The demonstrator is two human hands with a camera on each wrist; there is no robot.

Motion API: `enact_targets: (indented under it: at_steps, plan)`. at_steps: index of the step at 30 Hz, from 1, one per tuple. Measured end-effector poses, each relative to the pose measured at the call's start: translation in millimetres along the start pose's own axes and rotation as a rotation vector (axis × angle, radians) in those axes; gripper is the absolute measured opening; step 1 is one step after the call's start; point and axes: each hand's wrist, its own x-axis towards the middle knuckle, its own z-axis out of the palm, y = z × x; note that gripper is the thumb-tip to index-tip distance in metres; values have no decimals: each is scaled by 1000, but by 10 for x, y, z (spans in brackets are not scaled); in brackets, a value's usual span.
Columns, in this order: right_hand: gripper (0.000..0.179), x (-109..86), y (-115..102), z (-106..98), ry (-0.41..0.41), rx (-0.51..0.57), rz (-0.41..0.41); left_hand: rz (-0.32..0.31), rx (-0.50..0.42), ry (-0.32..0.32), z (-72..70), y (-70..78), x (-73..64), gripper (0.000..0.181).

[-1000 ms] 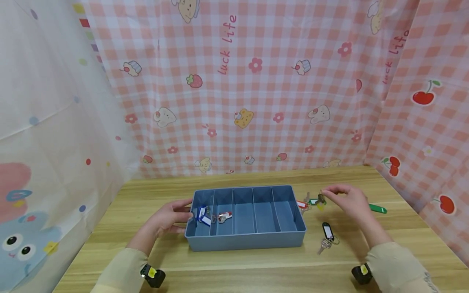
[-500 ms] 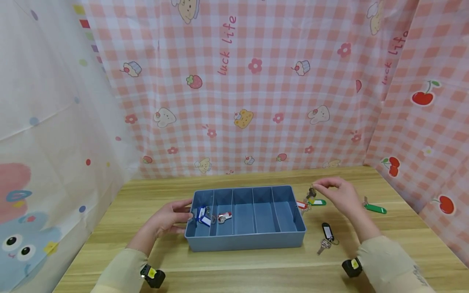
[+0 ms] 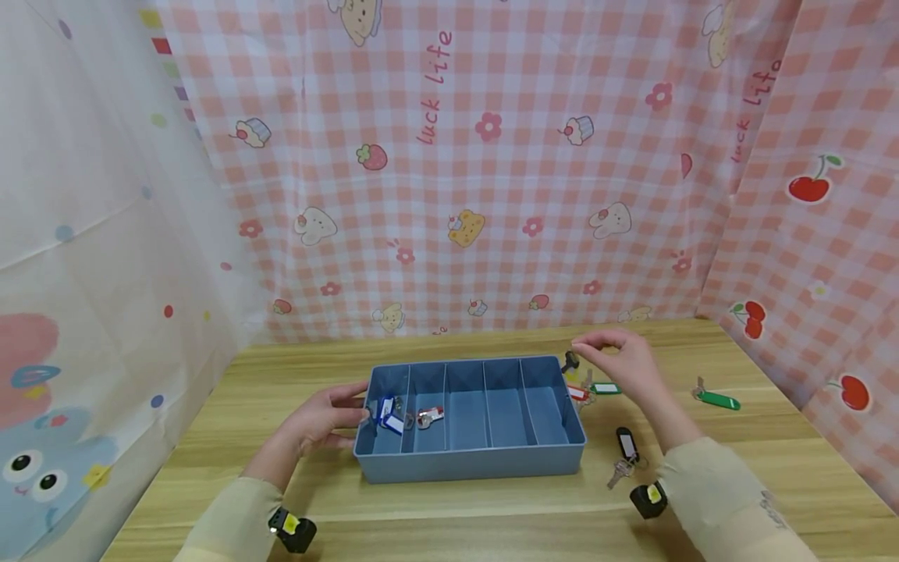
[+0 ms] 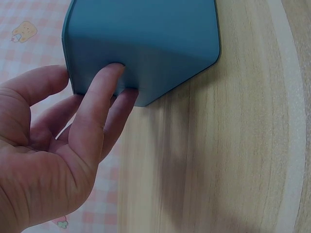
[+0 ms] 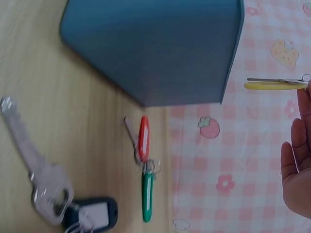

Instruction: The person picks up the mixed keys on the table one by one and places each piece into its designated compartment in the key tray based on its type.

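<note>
The blue-grey divided tray (image 3: 467, 466) stands on the table, with blue-tagged keys (image 3: 391, 415) in its leftmost compartment and a red-tagged key (image 3: 430, 417) in the one beside it. My left hand (image 3: 328, 416) holds the left end, thumb at the rim and fingers against the outer wall (image 4: 146, 53). Above the back right corner, my right hand (image 3: 621, 361) pinches the ring of a key with a yellow tag (image 5: 272, 86). Key and tag hang below the fingertips in the head view.
Right of the tray lie a red-tagged key (image 3: 579, 393), a green-tagged key (image 3: 605, 388) and a black-tagged key (image 3: 627, 445). Farther right is another green-tagged key (image 3: 718, 400). Patterned cloth (image 3: 520, 179) hangs behind the table (image 3: 449, 515).
My right hand has moved left with the yellow-tagged key, from above the green tag to the tray's back right corner. The left hand and the tray have stayed put.
</note>
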Motion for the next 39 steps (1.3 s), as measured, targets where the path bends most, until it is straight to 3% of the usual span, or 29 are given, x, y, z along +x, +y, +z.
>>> enact_targets:
  at_steps: [22,31,39]
  plan:
    - [18,131,-404,423,-73,72,-87,-10,4,-2,-9,-4,18,64]
    - [15,158,-512,612,-101,125,-170,-11,-1,2,-3,-1,12,63]
    - [12,180,-581,769,-116,99,-215,-15,2,2,-4,0,6,64]
